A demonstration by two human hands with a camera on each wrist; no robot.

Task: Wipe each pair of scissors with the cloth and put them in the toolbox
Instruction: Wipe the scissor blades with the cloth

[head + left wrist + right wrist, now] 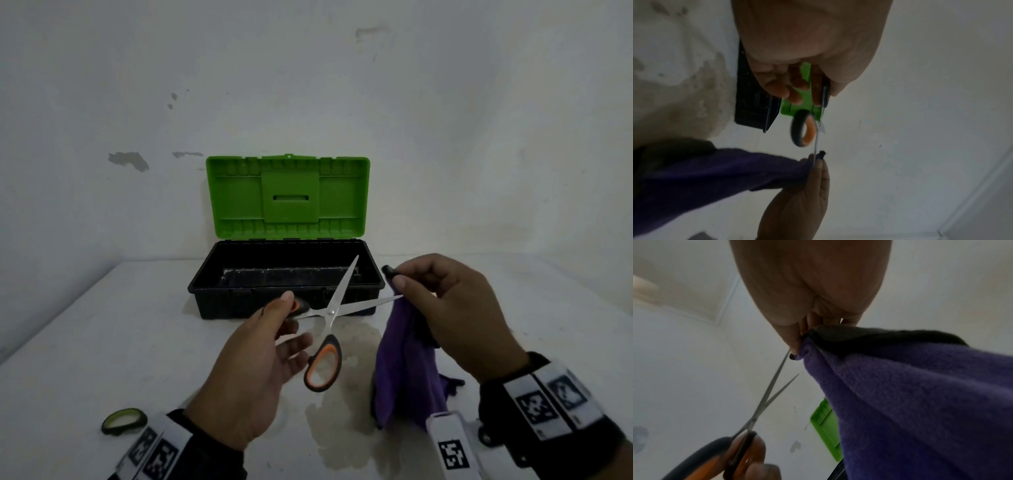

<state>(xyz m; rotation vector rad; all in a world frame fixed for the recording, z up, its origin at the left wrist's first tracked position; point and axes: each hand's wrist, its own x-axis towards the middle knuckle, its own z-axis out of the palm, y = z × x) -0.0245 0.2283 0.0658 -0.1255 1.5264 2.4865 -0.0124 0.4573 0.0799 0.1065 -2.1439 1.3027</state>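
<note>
My left hand (291,323) grips one black-and-orange handle of a pair of scissors (330,313), held in the air in front of the toolbox (202,277). The blades are spread wide; one points up over the black base, the other points right. My right hand (411,284) pinches a purple cloth (407,359) at the tip of the right-pointing blade, and the cloth hangs down to the table. The left wrist view shows the free handle loop of the scissors (804,128) and the cloth (715,175). In the right wrist view the scissors (764,400) meet the pinched cloth (910,394).
The toolbox stands open against the wall, its green lid (287,198) upright behind the black base. A green-and-black scissor handle (125,420) lies on the white table (102,342) near my left wrist. A small dark object (484,435) sits by my right wrist.
</note>
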